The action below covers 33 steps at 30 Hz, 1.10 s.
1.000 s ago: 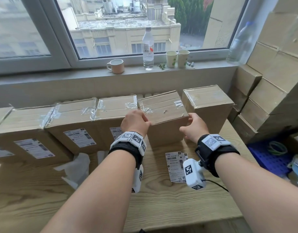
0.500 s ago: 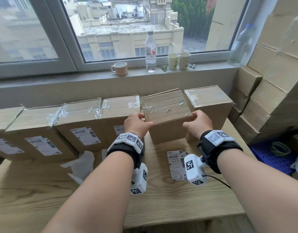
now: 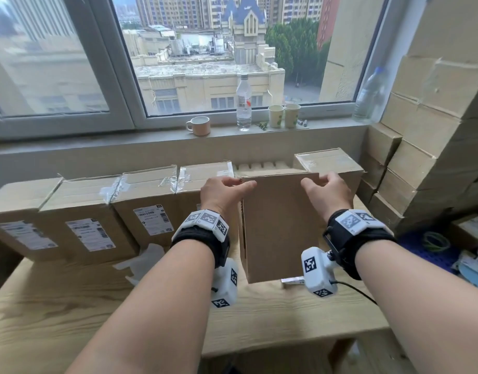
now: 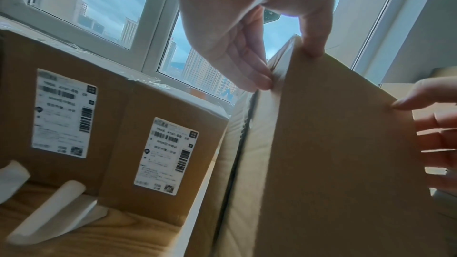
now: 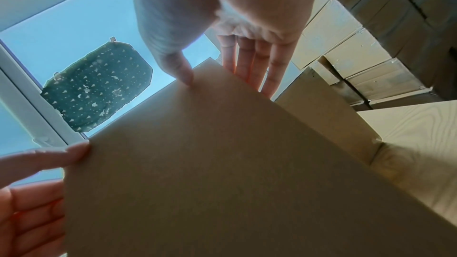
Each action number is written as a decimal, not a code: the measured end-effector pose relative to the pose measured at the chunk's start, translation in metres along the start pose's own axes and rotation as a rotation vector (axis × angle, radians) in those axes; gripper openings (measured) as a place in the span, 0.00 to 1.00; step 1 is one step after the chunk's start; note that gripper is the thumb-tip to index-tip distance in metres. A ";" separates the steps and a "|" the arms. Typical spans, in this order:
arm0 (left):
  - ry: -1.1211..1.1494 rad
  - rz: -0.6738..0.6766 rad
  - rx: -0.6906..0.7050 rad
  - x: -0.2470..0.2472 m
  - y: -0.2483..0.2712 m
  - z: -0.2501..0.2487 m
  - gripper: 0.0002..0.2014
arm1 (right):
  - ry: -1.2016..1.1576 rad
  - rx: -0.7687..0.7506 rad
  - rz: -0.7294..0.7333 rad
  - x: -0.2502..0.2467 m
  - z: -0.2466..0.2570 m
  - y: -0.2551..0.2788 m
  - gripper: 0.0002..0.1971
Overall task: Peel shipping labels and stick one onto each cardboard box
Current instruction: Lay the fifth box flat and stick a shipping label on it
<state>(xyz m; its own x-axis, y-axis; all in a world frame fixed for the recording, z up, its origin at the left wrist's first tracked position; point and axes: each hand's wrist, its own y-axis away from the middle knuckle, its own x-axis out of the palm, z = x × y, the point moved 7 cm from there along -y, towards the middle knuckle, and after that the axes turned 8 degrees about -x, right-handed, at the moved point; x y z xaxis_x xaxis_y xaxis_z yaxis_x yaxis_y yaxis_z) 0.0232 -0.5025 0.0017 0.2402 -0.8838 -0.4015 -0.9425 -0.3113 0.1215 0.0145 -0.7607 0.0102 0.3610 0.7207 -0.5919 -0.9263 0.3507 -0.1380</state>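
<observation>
I hold a plain cardboard box [image 3: 278,228] upright above the wooden table [image 3: 124,306], its blank broad face towards me. My left hand [image 3: 224,190] pinches its top left corner, thumb on the front [image 4: 314,46], fingers on the side. My right hand [image 3: 324,188] grips the top right corner, thumb in front [image 5: 183,73], fingers behind. A loose shipping label [image 3: 291,280] on the table shows only as a sliver under the box. To the left stand boxes in a row, each with a label [image 3: 150,220] on its front. An unlabelled box [image 3: 329,163] stands behind at the right.
Peeled backing papers [image 3: 143,263] lie on the table before the labelled boxes. A mug [image 3: 198,126], a water bottle [image 3: 243,102] and two paper cups [image 3: 283,116] stand on the windowsill. Stacked cartons [image 3: 421,130] fill the right side, with a blue crate [image 3: 426,247] below them.
Both hands have lifted the box out of the row and tipped it upright, its blank face now towards me. It now covers most of the loose label.
</observation>
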 end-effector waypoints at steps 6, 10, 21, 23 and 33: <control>-0.023 -0.009 -0.109 -0.032 0.011 0.037 0.18 | 0.069 0.025 0.083 0.022 0.002 0.033 0.19; -0.086 -0.009 -0.197 -0.045 0.015 0.068 0.20 | 0.107 0.042 0.196 0.049 -0.010 0.047 0.14; -0.189 -0.060 -0.422 -0.063 0.007 0.134 0.14 | 0.104 0.056 0.439 0.133 -0.029 0.055 0.08; -0.230 -0.047 -0.451 -0.060 0.003 0.142 0.14 | 0.088 0.042 0.473 0.143 -0.029 0.052 0.07; -0.393 0.025 -0.511 -0.031 -0.021 0.171 0.20 | -0.031 0.124 0.564 0.186 -0.073 0.027 0.09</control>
<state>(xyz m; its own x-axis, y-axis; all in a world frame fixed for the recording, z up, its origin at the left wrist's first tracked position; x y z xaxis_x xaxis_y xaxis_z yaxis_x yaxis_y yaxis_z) -0.0039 -0.4084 -0.1435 0.0253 -0.7291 -0.6839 -0.6940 -0.5052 0.5129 0.0491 -0.6610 -0.1617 -0.1801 0.8332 -0.5228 -0.9574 -0.0266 0.2875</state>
